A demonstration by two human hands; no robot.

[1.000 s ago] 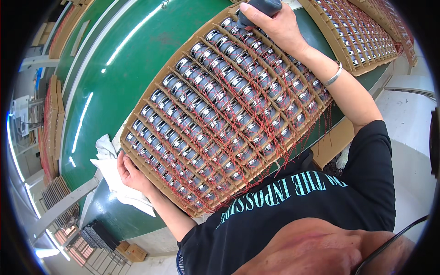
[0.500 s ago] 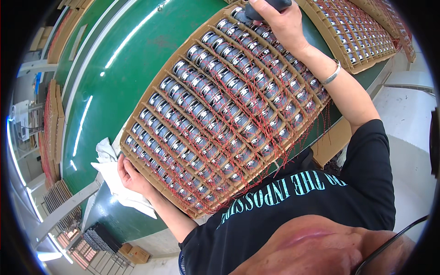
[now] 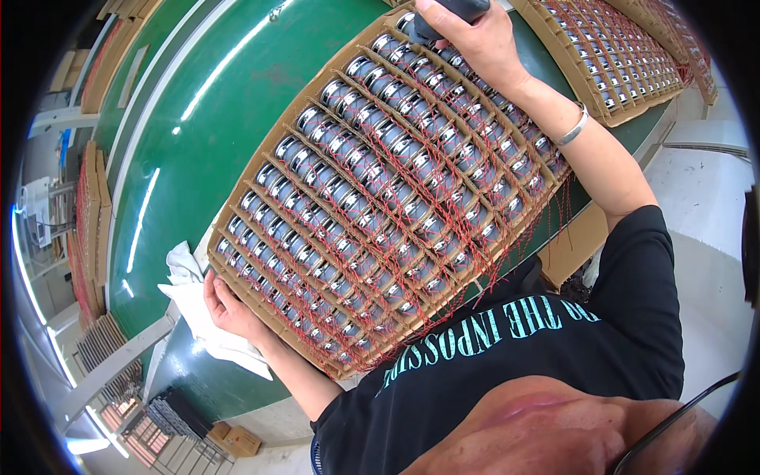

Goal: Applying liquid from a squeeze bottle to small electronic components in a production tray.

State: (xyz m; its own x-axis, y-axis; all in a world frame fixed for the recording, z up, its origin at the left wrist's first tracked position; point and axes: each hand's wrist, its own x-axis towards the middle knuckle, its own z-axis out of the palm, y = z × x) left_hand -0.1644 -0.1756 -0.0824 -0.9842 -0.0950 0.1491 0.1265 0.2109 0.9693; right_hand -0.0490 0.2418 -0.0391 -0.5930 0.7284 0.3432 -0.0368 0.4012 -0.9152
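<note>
A cardboard tray (image 3: 261,155) lies tilted across the green table before me. Cardboard dividers split it into rows of small round motor-like parts (image 3: 340,95) with shiny metal ends and grey bodies. Twisted red wires (image 3: 443,186) trail from them and hang over the near edge. At the tray's left corner, my left hand (image 3: 231,310) grips the cardboard edge. My right hand (image 3: 487,43) is closed around a dark, rounded handheld device (image 3: 455,16), held over the tray's far corner. The device's lower end reaches the top parts; whether it touches them, I cannot tell.
A second tray of similar parts (image 3: 606,55) lies at the far right. A white cloth (image 3: 207,324) rests beside my left hand on the green table (image 3: 229,95). More trays stand on the left, and a cardboard box (image 3: 235,440) sits on the floor.
My right hand and the dark device have shifted slightly to the left over the far corner. My left hand and the tray look unmoved.
</note>
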